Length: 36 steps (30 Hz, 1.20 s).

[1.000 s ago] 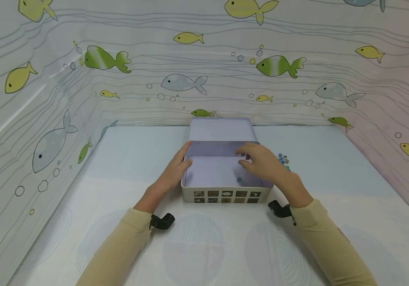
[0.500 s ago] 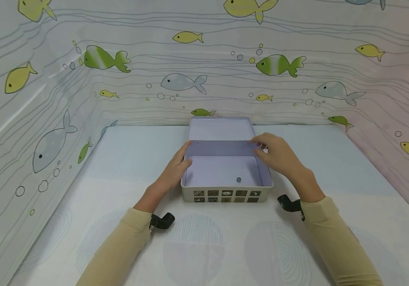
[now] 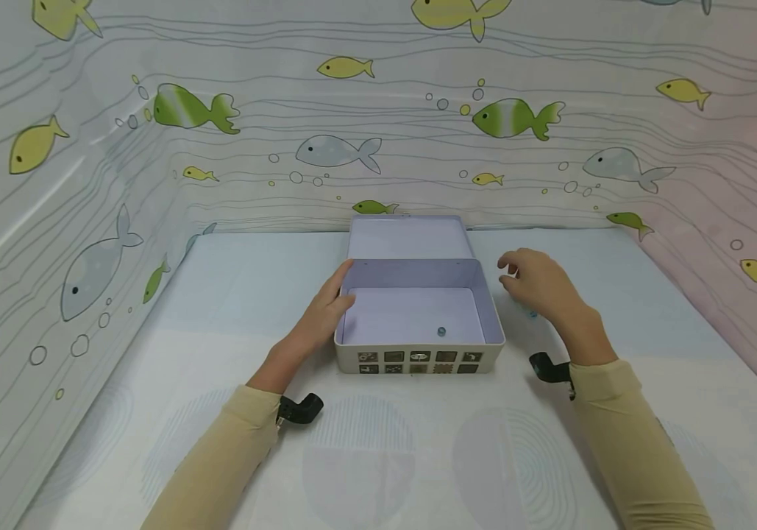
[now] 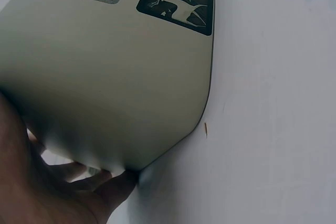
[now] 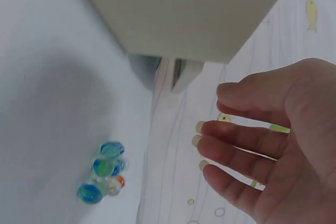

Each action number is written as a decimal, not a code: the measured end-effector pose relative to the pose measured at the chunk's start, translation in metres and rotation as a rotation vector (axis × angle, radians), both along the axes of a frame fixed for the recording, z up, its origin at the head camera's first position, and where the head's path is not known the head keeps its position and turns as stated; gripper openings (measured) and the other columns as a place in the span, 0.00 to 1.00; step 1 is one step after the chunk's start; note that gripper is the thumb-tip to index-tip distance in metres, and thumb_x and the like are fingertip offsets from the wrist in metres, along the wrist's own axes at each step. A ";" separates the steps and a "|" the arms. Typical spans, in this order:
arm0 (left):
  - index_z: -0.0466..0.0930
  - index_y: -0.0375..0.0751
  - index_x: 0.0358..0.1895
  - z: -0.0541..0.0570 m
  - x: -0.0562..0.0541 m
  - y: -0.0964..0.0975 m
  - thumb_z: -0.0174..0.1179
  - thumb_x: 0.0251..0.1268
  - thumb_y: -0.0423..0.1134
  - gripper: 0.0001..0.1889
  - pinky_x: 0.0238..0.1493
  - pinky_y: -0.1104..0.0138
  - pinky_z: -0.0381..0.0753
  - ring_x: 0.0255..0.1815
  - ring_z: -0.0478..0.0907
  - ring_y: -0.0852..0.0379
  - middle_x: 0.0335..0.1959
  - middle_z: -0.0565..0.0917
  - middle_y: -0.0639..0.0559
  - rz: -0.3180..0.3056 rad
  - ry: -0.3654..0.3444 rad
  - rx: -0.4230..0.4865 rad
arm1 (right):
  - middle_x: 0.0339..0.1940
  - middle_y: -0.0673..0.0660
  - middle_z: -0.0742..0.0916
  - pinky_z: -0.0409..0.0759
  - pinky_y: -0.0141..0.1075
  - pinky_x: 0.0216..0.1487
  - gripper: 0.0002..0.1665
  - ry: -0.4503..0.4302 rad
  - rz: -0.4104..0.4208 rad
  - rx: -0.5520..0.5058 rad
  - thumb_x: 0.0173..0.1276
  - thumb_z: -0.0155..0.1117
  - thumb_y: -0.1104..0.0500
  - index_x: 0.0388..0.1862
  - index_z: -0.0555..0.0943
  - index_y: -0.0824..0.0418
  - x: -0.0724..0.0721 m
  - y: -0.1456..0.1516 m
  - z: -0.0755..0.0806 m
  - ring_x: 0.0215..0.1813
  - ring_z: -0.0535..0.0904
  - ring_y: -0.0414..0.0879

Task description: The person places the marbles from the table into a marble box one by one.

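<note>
An open tin box (image 3: 411,274), pale lilac inside with small square pictures on its front, stands on the table. A single glass marble (image 3: 441,332) lies on its floor, near the front right. My left hand (image 3: 315,324) holds the box's left side, thumb at the rim and fingers down the outer wall. To the right of the box, my right hand (image 3: 540,283) is in the air with fingers loosely bent and nothing between them. Several blue, green and orange glass marbles (image 5: 103,167) lie on the table below it, mostly hidden by this hand in the head view.
The box's hinged lid (image 3: 410,237) is tipped back behind it. A fish-patterned sheet (image 3: 418,110) rises at the back and both sides. Each wrist carries a black camera mount (image 3: 301,409) at the sleeve cuff.
My right hand has moved right, from over the box to beside it above the marbles. The marble in the box is in the same spot. My left hand has stayed put.
</note>
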<state>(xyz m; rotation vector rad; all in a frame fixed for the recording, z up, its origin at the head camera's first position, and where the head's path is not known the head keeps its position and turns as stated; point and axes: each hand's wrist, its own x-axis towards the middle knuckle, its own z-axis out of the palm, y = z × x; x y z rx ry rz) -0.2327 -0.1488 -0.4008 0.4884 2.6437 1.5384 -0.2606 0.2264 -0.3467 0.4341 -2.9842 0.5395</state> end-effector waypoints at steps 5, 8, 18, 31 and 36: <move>0.39 0.48 0.82 0.000 0.000 0.000 0.38 0.77 0.37 0.34 0.83 0.49 0.42 0.84 0.38 0.52 0.83 0.43 0.53 -0.004 0.002 0.001 | 0.45 0.65 0.84 0.79 0.51 0.43 0.18 -0.087 -0.040 0.033 0.69 0.57 0.60 0.54 0.81 0.67 -0.003 0.011 -0.002 0.44 0.79 0.57; 0.39 0.47 0.82 -0.001 0.000 0.000 0.38 0.77 0.37 0.34 0.83 0.49 0.42 0.84 0.38 0.51 0.84 0.43 0.53 -0.003 0.002 0.002 | 0.44 0.66 0.84 0.79 0.51 0.43 0.18 -0.128 -0.062 0.035 0.69 0.56 0.59 0.53 0.81 0.67 -0.005 0.018 -0.005 0.43 0.78 0.56; 0.39 0.49 0.82 -0.001 0.000 -0.002 0.38 0.78 0.38 0.33 0.83 0.49 0.41 0.84 0.38 0.52 0.83 0.43 0.53 -0.009 0.001 0.021 | 0.47 0.69 0.83 0.78 0.53 0.43 0.19 -0.184 -0.121 0.039 0.67 0.55 0.61 0.52 0.81 0.69 -0.013 0.037 -0.020 0.47 0.78 0.60; 0.40 0.51 0.82 0.000 0.001 -0.002 0.38 0.77 0.41 0.33 0.83 0.51 0.42 0.84 0.38 0.53 0.83 0.44 0.54 0.001 0.007 0.011 | 0.48 0.70 0.83 0.79 0.51 0.41 0.18 -0.210 -0.106 0.056 0.67 0.51 0.64 0.49 0.84 0.67 -0.017 0.046 -0.032 0.46 0.77 0.60; 0.40 0.51 0.82 0.000 0.001 -0.002 0.38 0.78 0.42 0.33 0.83 0.50 0.42 0.84 0.38 0.53 0.83 0.43 0.56 -0.008 0.010 0.014 | 0.48 0.71 0.83 0.79 0.52 0.42 0.17 -0.232 -0.103 0.053 0.67 0.52 0.65 0.49 0.83 0.69 -0.018 0.048 -0.037 0.46 0.78 0.61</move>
